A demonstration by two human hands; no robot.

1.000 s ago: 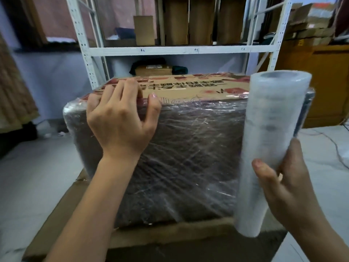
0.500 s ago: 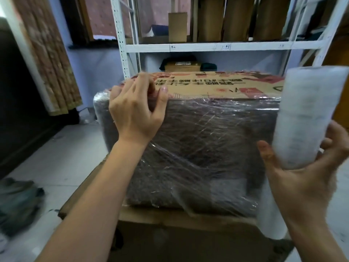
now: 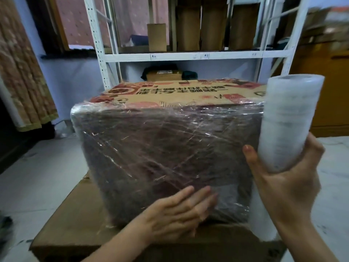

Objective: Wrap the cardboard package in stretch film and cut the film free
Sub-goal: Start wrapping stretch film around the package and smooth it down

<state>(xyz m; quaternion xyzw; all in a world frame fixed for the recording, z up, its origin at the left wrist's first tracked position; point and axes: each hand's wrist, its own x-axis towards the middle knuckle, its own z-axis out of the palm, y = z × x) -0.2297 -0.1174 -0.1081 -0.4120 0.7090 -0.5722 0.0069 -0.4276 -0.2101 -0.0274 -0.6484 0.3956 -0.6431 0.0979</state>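
The cardboard package, printed in red on top, stands in the middle with its near side covered in shiny, wrinkled stretch film. My left hand lies flat with straight fingers against the lower part of that wrapped side. My right hand grips the upright white roll of stretch film at the package's right corner, thumb on the roll's left, fingers curled behind it. The film runs from the roll onto the package.
The package sits on a larger flat cardboard box. A white metal shelf rack with several cartons stands behind. A brown curtain hangs at the left, wooden furniture at the right. Grey floor lies around.
My left hand left the package's top edge and came down to press on the lower front. The roll stays at the right corner in my right hand.
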